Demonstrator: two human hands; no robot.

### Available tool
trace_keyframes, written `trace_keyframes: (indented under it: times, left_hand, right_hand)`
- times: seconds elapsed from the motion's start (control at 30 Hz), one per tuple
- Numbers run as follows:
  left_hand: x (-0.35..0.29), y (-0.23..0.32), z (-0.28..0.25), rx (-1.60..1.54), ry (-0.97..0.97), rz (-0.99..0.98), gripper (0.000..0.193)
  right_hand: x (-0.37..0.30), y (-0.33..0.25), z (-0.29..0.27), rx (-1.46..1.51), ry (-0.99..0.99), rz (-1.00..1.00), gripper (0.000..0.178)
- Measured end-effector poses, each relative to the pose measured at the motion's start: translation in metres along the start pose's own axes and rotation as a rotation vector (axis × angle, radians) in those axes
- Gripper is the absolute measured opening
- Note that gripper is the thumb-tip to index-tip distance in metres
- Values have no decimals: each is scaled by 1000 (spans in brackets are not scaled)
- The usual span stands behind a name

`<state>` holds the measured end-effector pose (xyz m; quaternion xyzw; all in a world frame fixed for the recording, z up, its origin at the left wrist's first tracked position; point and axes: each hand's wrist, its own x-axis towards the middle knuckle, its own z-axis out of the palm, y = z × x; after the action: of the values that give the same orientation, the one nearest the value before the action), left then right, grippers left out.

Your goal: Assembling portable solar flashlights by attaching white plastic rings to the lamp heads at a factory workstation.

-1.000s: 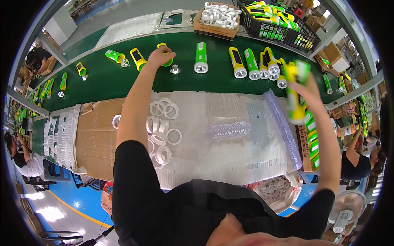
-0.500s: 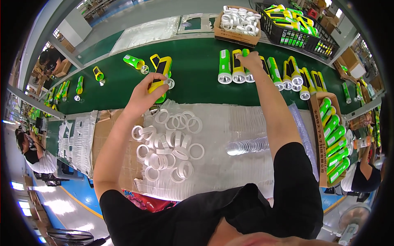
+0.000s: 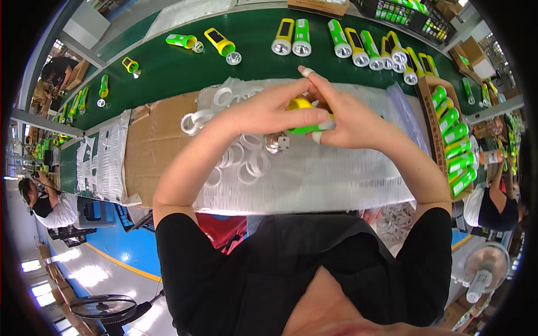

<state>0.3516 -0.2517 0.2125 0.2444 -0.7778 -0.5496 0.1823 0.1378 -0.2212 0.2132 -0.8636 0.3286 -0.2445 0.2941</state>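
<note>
Hands meet above the bench: left hand (image 3: 269,115) and right hand (image 3: 350,120) both pinching a yellow-green flashlight (image 3: 305,117).

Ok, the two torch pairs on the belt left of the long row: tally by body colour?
Green torches: 2
Yellow torches: 2
Total: 4
Excluded: yellow-green torch held in left hand and right hand.

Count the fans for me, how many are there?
2. A black fan stands at lower left; a pale fan at lower right. Others may be hidden.
</note>
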Motion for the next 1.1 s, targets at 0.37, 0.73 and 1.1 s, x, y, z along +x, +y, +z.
trace_keyframes:
  times: [0.37, 0.73, 1.1]
  left_hand:
    - [-36, -32, 104, -574, 350, -146, 44]
    - [-40, -27, 169, 100, 690, 370, 28]
    - [-21, -41, 174, 25, 695, 423, 33]
  right_hand:
    - [-98, -25, 53, 76, 386, 284, 70]
    - [-128, -43, 105, 1185, 250, 463, 47]
    - [-135, -30, 109, 1270, 393, 438, 37]
